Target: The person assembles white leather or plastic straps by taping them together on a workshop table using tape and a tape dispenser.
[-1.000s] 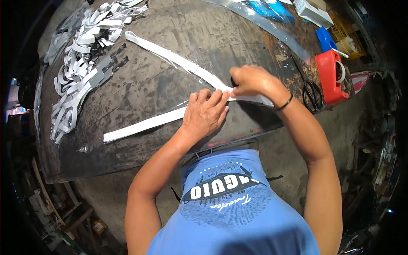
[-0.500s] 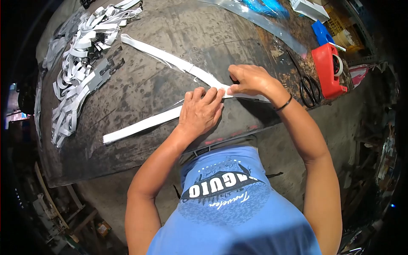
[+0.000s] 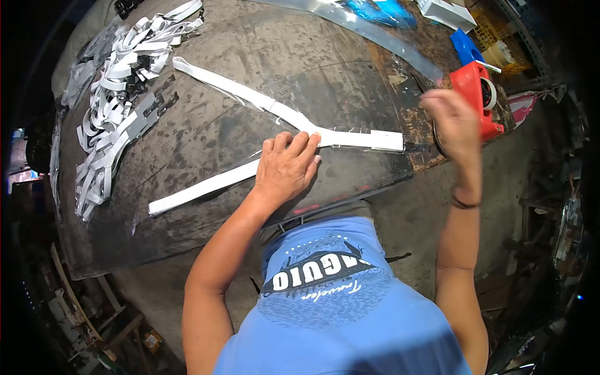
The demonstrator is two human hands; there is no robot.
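Note:
A Y-shaped bundle of white straps (image 3: 240, 92) lies on the dark table, two branches to the left and one stem to the right. The stem ends in a flat white rectangular piece (image 3: 387, 141), with something dark beyond it. My left hand (image 3: 286, 165) rests palm down, its fingertips pressing the straps where the branches meet. My right hand (image 3: 456, 122) is raised near the red tape dispenser (image 3: 472, 94), apart from the straps and smeared by motion, so its fingers cannot be made out. Black scissors lie mostly hidden behind it.
A pile of white straps with black and grey buckles (image 3: 112, 125) lies along the table's left side. Clear plastic film (image 3: 356, 31), a blue plastic bag (image 3: 387, 11), a white box (image 3: 447, 14) and a blue object (image 3: 465, 47) are at the far right.
My right hand has left the strap junction and moved right towards the tape dispenser, uncovering the stem and its rectangular end. My left hand stays on the straps.

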